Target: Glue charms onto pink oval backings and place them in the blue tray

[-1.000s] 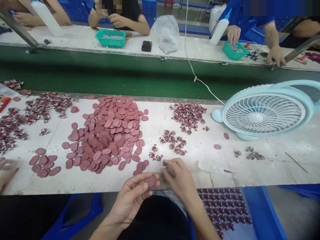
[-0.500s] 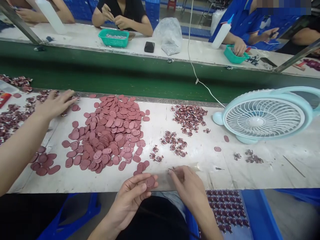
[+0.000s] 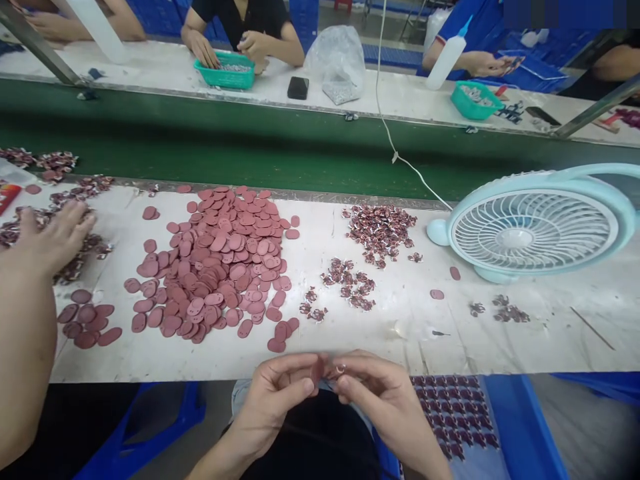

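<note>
My left hand (image 3: 280, 393) pinches a reddish-brown oval disc (image 3: 317, 371), turned nearly edge-on. Right beside it, my right hand (image 3: 377, 393) is closed on a small brown-and-white patterned piece (image 3: 340, 370). Fingertips of both hands almost meet over the table's near edge; whether disc and piece touch, I cannot tell. A large heap of matching oval discs (image 3: 220, 260) lies beyond my left hand, with a few loose discs (image 3: 283, 333) nearer to it. Small patterned pieces lie in a loose cluster (image 3: 350, 287) and a denser pile (image 3: 380, 230) beyond my hands.
A co-worker's hand (image 3: 55, 240) reaches over patterned pieces at the left. A light-blue fan (image 3: 530, 233) stands at the right, its white cord (image 3: 425, 183) running upward. Below the table edge at right, a blue tray (image 3: 530, 427) holds rows of dark red pieces. People sit at the opposite bench.
My right hand has lifted from the tabletop and come left with the patterned piece, close to my left hand. The disc has turned edge-on. The co-worker's hand at left has drawn back leftward.
</note>
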The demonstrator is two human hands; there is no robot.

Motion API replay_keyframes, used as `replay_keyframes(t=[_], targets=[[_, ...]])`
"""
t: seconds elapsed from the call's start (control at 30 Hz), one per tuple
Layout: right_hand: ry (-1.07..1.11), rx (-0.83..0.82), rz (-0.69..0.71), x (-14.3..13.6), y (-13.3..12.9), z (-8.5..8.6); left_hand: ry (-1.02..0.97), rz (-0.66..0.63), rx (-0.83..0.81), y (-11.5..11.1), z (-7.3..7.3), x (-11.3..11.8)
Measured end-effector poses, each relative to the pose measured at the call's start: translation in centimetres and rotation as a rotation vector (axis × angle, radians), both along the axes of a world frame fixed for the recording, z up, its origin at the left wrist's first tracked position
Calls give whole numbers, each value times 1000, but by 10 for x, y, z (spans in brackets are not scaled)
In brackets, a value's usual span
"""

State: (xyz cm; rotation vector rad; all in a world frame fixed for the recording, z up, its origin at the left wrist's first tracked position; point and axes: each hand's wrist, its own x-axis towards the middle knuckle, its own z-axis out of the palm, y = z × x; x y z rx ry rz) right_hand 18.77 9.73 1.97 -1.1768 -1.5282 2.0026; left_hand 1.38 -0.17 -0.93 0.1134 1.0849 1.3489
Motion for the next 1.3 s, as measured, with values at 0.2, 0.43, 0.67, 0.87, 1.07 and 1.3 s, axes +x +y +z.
replay_keyframes(t=[0.2,0.43,0.67,0.87,1.07,1.3], targets=[[-21,-23,-18,-4,-7,7,-5,-55,146,0,-1,5],[-47,-28,9,-7,-6,11,21,-46,79,2,0,5],[41,-66,-42,-9,-5,7,98,-57,94,2,2,9],[89,-116,-88,-9,-7,6,146,-61,97,5,4,9],[127,-127,-168,-11,-15,-8,188,-41,74,4,1,12],[138,-205,-473,33,-25,-37,588,-109,35,2,6,-11]])
